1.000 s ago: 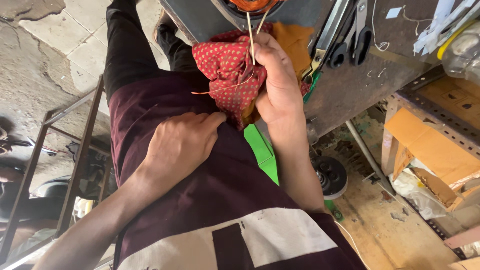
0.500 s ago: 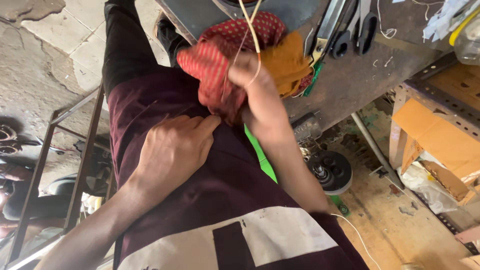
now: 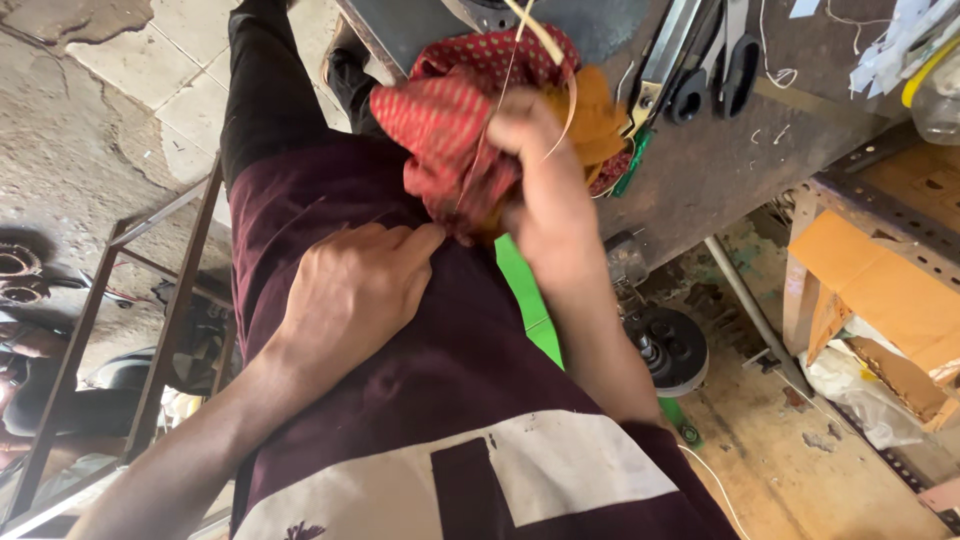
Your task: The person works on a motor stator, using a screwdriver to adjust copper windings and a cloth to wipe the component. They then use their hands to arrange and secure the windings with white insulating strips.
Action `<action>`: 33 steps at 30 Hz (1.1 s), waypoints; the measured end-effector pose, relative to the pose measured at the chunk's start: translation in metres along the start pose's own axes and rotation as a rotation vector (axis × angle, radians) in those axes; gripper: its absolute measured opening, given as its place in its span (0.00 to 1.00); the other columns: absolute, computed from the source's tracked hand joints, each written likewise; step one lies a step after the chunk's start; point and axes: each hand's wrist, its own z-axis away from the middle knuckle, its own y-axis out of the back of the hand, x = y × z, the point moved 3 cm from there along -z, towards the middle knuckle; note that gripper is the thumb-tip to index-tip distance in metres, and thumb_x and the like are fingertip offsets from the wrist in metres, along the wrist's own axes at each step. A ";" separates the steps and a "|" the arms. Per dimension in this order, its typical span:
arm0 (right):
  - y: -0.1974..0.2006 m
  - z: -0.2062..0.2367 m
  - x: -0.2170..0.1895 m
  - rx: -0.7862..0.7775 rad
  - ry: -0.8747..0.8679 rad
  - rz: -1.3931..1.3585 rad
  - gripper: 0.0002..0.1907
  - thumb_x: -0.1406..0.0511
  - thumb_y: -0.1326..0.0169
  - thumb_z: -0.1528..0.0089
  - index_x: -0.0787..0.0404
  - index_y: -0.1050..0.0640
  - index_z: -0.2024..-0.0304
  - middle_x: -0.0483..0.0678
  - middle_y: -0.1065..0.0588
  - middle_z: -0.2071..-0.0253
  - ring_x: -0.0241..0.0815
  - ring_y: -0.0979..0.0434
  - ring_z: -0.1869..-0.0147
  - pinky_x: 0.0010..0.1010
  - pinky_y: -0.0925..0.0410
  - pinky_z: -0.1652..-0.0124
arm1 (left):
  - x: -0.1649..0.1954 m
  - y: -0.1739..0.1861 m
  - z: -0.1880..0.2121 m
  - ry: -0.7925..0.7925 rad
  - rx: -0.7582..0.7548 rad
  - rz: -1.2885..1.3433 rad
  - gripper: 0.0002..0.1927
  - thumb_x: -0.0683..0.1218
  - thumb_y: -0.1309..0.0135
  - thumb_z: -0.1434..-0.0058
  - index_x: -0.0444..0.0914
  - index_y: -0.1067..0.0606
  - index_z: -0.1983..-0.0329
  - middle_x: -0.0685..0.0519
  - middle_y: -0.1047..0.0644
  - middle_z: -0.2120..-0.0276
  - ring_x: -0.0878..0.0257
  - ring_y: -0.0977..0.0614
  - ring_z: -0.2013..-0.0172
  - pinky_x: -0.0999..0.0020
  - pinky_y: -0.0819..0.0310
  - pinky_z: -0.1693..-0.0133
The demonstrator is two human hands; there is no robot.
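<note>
My right hand grips a bunched red dotted cloth with an orange-yellow piece beside it, at the edge of a dark worktable. A thin pale strip or thread curves up from my fingers. My left hand rests flat on my maroon shirt at my lap, fingertips touching the lower edge of the red cloth, holding nothing. A bright green strip hangs below the cloth under my right forearm.
Black-handled scissors and metal tools lie on the worktable. A round metal wheel sits under the table. Cardboard pieces and a white bag lie at right. A rusty metal frame stands at left on the tiled floor.
My right hand with the red cloth shifted slightly left and lower in view. The left hand stayed on my lap, its fingertips now meeting the cloth.
</note>
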 end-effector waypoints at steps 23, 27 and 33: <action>0.099 0.085 0.036 0.124 0.210 0.508 0.07 0.67 0.45 0.32 0.63 0.24 0.53 0.42 0.27 0.61 0.33 0.29 0.58 0.25 0.34 0.57 | 0.000 0.101 0.010 0.243 0.069 -0.272 0.13 0.45 0.44 0.34 0.34 0.23 0.50 0.47 0.21 0.65 0.59 0.20 0.73 0.64 0.25 0.74; 0.104 0.134 0.006 0.446 0.533 0.296 0.06 0.69 0.47 0.33 0.61 0.25 0.53 0.45 0.26 0.60 0.36 0.26 0.58 0.26 0.30 0.57 | 0.010 0.139 0.000 0.131 0.318 -0.367 0.10 0.43 0.41 0.31 0.33 0.22 0.50 0.46 0.19 0.57 0.66 0.24 0.81 0.73 0.35 0.85; 0.017 0.199 -0.062 0.826 1.003 0.342 0.15 0.64 0.56 0.38 0.65 0.28 0.51 0.57 0.25 0.52 0.54 0.20 0.52 0.46 0.24 0.55 | -0.005 0.138 -0.046 -0.129 0.339 -0.322 0.10 0.41 0.39 0.29 0.35 0.23 0.47 0.48 0.21 0.50 0.63 0.19 0.73 0.71 0.25 0.76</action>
